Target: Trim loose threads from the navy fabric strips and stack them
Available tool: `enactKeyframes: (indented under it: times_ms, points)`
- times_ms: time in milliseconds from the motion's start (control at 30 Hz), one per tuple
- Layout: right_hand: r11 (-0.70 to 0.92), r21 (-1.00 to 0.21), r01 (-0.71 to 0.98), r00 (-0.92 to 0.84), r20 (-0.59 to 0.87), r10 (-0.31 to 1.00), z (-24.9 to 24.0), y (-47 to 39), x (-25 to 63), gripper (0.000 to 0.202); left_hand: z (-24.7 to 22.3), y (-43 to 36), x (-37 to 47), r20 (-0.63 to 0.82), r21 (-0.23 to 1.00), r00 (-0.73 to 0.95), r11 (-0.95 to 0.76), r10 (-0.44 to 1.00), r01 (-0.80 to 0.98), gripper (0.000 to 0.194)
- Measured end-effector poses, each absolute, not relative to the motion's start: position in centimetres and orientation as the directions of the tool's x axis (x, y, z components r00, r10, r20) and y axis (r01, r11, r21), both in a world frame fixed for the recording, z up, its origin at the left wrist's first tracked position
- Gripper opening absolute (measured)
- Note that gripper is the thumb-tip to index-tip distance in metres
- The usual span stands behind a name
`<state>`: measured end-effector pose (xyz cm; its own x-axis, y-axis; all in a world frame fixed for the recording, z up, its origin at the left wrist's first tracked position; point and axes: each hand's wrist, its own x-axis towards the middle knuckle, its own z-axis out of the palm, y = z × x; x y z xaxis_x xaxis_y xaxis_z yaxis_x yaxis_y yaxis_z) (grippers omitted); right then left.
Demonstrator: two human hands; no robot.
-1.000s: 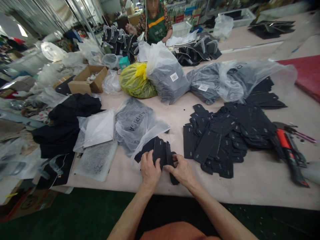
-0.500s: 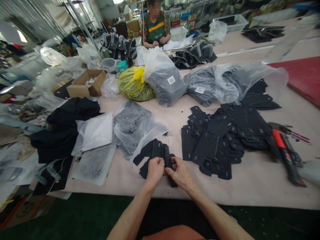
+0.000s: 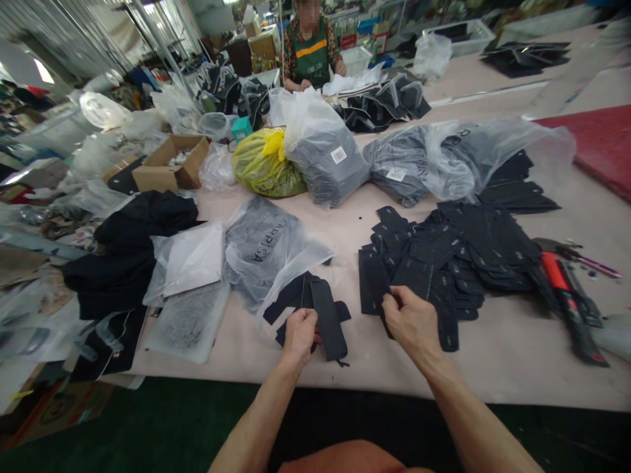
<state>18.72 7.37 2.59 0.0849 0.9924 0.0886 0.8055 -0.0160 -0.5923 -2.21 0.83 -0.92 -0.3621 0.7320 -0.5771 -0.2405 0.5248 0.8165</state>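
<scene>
My left hand [image 3: 300,334] is closed in a pinch at the edge of a long black strip with rounded ends [image 3: 329,318]. More black pieces [image 3: 290,295] lie beneath and behind that hand, partly inside a printed clear plastic bag [image 3: 263,243]. Over to the right, my right hand [image 3: 411,322] has its thumb and fingers closed on another black strip [image 3: 378,282]. That strip is at the left edge of a loose pile of similar black pieces [image 3: 458,256]; its lower end is partly hidden by the fingers.
Right of the pile lies a red-and-black handled tool [image 3: 562,295]. Stuffed bags [image 3: 330,151], one yellow [image 3: 266,164], stand behind. On the left are a translucent slab [image 3: 190,325], black cloth [image 3: 133,236] and an open carton [image 3: 170,164]. A person [image 3: 310,52] works across the table.
My right hand has moved right, away from my left hand, to the pile. The strip by my left hand now lies flat side up. The person opposite has moved their hands apart.
</scene>
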Motion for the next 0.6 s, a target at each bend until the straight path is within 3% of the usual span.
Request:
enactKeyframes:
  times_ms: [167,267,333,400,433,500,600]
  points:
    - [0.08,-0.359,0.93,0.12,0.502,0.857,6.2,10.5,22.8,0.032,-0.1,1.0,-1.9,-0.622,0.781,-0.302,0.545,0.722,-0.304,0.025]
    - [0.146,-0.395,0.907,0.105,0.548,0.83,6.8,11.0,22.9,0.041,0.4,1.1,-1.5,-0.635,0.768,-0.285,0.547,0.718,-0.333,0.023]
    - [0.142,-0.59,0.795,0.122,0.386,0.915,6.2,10.0,21.6,0.038,0.8,1.1,-1.3,-0.639,0.763,-0.274,0.544,0.719,-0.35,0.024]
    - [0.006,-0.823,0.568,0.027,0.026,0.999,4.9,8.0,19.5,0.033,1.1,1.2,-1.1,-0.633,0.766,-0.285,0.527,0.72,-0.369,0.025]
    - [-0.106,-0.89,0.444,-0.095,-0.164,0.982,4.1,6.8,18.4,0.033,1.2,1.3,-1.1,-0.624,0.772,-0.305,0.508,0.719,-0.382,0.025]
    - [-0.325,-0.908,0.264,-0.295,-0.397,0.869,2.8,4.2,16.4,0.032,1.4,1.5,-1.2,-0.599,0.792,-0.37,0.456,0.71,-0.407,0.027]
    - [-0.508,-0.857,0.09,-0.381,-0.501,0.778,1.4,1.1,14.4,0.028,1.4,1.7,-1.5,-0.57,0.816,-0.446,0.41,0.69,-0.408,0.027]
